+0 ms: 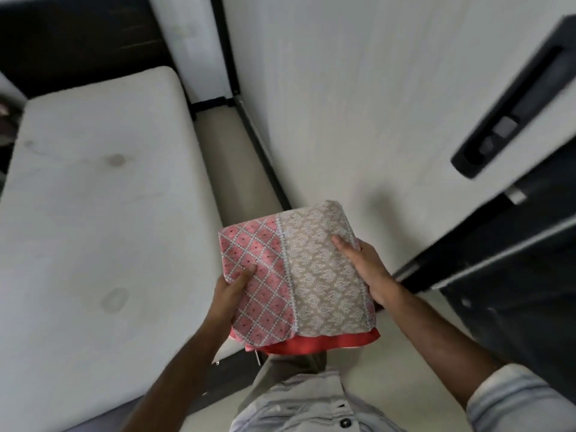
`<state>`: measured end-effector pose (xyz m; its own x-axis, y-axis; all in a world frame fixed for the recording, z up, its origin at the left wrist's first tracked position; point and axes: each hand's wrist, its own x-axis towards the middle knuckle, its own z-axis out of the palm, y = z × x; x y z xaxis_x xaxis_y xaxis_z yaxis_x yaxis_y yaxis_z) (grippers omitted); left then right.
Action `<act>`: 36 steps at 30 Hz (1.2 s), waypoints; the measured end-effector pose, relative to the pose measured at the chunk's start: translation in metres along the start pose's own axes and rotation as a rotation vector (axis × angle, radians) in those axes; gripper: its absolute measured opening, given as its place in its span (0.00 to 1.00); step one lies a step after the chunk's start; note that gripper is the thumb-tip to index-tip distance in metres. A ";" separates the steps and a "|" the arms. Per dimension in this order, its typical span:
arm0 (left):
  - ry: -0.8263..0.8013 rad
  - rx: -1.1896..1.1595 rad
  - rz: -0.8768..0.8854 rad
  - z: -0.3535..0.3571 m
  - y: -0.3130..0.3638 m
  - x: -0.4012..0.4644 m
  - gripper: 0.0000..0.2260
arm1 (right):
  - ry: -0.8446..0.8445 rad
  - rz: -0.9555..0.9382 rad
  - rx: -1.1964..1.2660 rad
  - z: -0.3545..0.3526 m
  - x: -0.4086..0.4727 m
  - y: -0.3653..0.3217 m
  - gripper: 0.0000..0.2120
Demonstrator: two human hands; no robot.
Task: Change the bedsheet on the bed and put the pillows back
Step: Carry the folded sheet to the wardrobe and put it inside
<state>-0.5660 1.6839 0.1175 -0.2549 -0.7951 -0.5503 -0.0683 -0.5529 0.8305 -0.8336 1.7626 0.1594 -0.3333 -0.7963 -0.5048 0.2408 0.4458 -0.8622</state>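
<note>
Folded bedsheet (296, 275) held in both hands, near centre of the view, above the pale floor (405, 313) and just right of the bed. Left half of its top face pink with a white diamond lattice and dark dots; right half beige with a white leaf-like print, a white dotted band between the two. Plain red fabric layers peeking out at the near edge underneath.

Left hand (229, 297) gripping the sheet's left near edge, thumb pressed flat on the pink pattern, remaining fingers hidden below the bundle. Right hand (364, 269) gripping the right edge, thumb lying along the beige part, fingers curled under and out of sight. Both forearms bare, light rolled sleeves (517, 397) at the elbows, a pale buttoned shirt at the bottom of the view.

Bare white mattress (93, 229) filling the left side, uncovered, with a few faint round stains. Dark headboard (62, 35) at the far left end. Narrow strip of floor between the mattress and a white wall panel (358, 88) at the far right, black frame running along its base. Dark door or cabinet front (514, 275) at the right with a black recessed handle (511, 104), blurred. Pillows nowhere clearly discernible; a small dark patch at the far left edge too cropped to identify.
</note>
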 end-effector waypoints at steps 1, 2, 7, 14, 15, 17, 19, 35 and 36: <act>0.031 -0.015 0.008 0.000 0.005 0.012 0.18 | -0.021 0.007 -0.024 0.003 0.019 -0.009 0.25; 0.052 -0.034 0.011 0.000 0.011 0.026 0.19 | -0.040 0.008 -0.044 0.008 0.038 -0.018 0.26; 0.154 -0.066 0.007 -0.011 0.055 0.113 0.22 | -0.063 -0.001 -0.026 0.045 0.141 -0.051 0.25; 0.177 0.004 -0.001 -0.043 0.178 0.252 0.13 | -0.041 0.072 0.067 0.106 0.291 -0.122 0.30; 0.174 0.017 0.002 -0.048 0.199 0.274 0.13 | -0.031 0.067 0.080 0.116 0.311 -0.138 0.29; 0.169 0.027 0.014 -0.056 0.240 0.322 0.14 | -0.027 0.051 0.096 0.134 0.354 -0.168 0.28; 0.161 0.015 0.024 -0.062 0.277 0.360 0.15 | -0.044 0.040 0.087 0.149 0.394 -0.200 0.29; 0.274 -0.135 0.075 -0.119 0.541 0.693 0.21 | -0.243 -0.098 -0.165 0.306 0.806 -0.471 0.21; 0.289 -0.132 0.093 -0.124 0.559 0.714 0.21 | -0.244 -0.108 -0.183 0.318 0.830 -0.489 0.21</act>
<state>-0.6663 0.7760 0.1784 0.0317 -0.8711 -0.4900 0.0727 -0.4870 0.8704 -0.9384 0.7538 0.1754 -0.1139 -0.9077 -0.4038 0.0411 0.4018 -0.9148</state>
